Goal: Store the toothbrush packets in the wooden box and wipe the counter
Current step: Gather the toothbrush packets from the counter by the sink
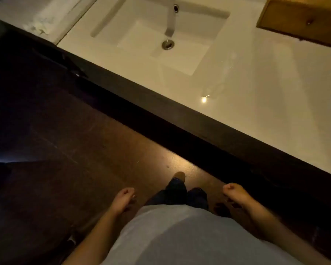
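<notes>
The wooden box (302, 22) stands on the white counter (266, 96) at the top right, cut off by the frame edge. No toothbrush packets show anywhere. My left hand (123, 197) hangs low by my side over the dark floor, fingers curled with nothing in them. On the other side my right hand (234, 192) hangs the same way, closed and holding nothing. Both hands are well short of the counter's dark front edge. The counter surface is glossy with a small light glint and a few drops.
A white rectangular sink (141, 35) with a metal drain (168, 44) and a chrome faucet (171, 18) sits in the counter. A pale folded towel or mat (46, 14) lies at the top left. Brown floor (84, 150) lies below, with my feet near the counter base.
</notes>
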A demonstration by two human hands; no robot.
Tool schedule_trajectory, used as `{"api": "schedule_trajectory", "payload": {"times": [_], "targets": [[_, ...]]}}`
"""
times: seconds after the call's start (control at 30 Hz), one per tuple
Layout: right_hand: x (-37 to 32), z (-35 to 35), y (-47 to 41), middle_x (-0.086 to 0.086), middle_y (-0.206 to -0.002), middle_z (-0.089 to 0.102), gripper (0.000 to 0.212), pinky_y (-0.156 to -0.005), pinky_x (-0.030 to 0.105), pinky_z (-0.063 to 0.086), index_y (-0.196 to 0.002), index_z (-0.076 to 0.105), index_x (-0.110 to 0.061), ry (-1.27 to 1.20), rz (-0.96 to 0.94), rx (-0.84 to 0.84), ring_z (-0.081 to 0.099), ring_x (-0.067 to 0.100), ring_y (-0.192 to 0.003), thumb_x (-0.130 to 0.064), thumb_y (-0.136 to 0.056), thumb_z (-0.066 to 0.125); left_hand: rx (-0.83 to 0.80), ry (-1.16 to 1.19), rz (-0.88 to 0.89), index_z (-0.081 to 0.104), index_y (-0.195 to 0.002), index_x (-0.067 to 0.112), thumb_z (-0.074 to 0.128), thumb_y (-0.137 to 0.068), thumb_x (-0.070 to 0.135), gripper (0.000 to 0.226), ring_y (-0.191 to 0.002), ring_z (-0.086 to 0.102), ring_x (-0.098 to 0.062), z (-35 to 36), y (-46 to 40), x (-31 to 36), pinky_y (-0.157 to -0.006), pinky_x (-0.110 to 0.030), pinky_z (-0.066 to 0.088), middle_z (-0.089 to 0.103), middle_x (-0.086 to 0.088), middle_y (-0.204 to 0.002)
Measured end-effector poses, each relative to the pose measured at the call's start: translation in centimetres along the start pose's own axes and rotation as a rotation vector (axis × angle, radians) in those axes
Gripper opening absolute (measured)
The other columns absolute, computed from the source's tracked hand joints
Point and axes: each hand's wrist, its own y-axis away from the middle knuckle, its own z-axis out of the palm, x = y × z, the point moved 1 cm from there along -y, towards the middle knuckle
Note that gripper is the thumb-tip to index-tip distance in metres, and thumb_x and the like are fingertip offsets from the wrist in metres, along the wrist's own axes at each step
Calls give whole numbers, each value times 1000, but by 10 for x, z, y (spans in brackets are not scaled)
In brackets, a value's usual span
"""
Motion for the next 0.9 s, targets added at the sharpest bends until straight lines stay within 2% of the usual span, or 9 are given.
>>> {"api": "schedule_trajectory", "payload": {"times": [0.1,0.2,0.33,0.53,0.6,0.67,0.73,0.8,0.9], "targets": [[-20,11,-7,7,-62,47,27,-46,24,38,-65,47,-10,94,-7,-16,46,17,-55,-3,-91,49,70,45,-62,52,-123,1,42,-98,16,31,-116,54,-36,-16,2,-34,-88,-36,41,58,-21,-124],[-39,29,-9,7,-67,49,15,-55,27,35,-77,48,-10,200,-21,-89,47,19,-60,-8,-92,49,125,119,-105,57,-113,0,44,-97,13,25,-98,56,-32,-31,3,-76,-84,-35,43,60,-25,-116],[-48,59,-8,4,-63,42,29,-54,27,29,-65,41,-15,277,-41,-121,40,18,-54,-10,-93,47,148,174,-94,58,-80,13,46,-96,11,21,-71,51,-21,-54,7,-109,-66,-28,43,57,-11,-81],[-51,135,-4,11,-64,40,27,-57,35,35,-68,40,-8,311,-55,0,40,23,-59,-9,-94,43,85,171,-68,54,-78,16,43,-97,11,22,-64,50,-18,-124,-14,-121,-60,-27,40,54,-7,-71],[-54,169,0,12,-67,40,25,-59,44,40,-71,39,-7,313,-51,32,45,30,-59,-10,-96,43,82,146,-37,55,-84,14,43,-97,11,18,-64,49,-17,-154,-26,-117,-59,-27,40,54,-8,-73],[-58,203,2,8,-59,38,33,-56,36,34,-63,38,-8,315,-58,37,37,20,-52,-10,-95,44,82,115,4,55,-100,9,43,-96,10,12,-66,50,-15,-186,-40,-111,-60,-24,41,56,-9,-82],[-69,232,4,11,-56,45,38,-55,33,35,-55,47,-8,309,-56,55,41,20,-52,-10,-93,48,83,107,44,55,-114,4,44,-96,9,22,-69,51,-13,-216,-55,-105,-61,-23,41,56,-12,-97],[-89,257,10,21,-68,57,26,-63,44,46,-75,64,9,301,-70,83,54,28,-64,-8,-91,53,96,115,70,53,-120,1,44,-96,9,27,-74,53,-14,-243,-64,-98,-58,-20,42,56,-12,-102],[-121,287,13,34,-94,61,28,-82,55,49,-107,54,17,220,-73,81,52,29,-76,-6,-91,51,137,196,91,53,-120,3,43,-96,10,27,-76,56,-14,-277,-76,-97,-54,-22,40,59,-7,-94]]}}
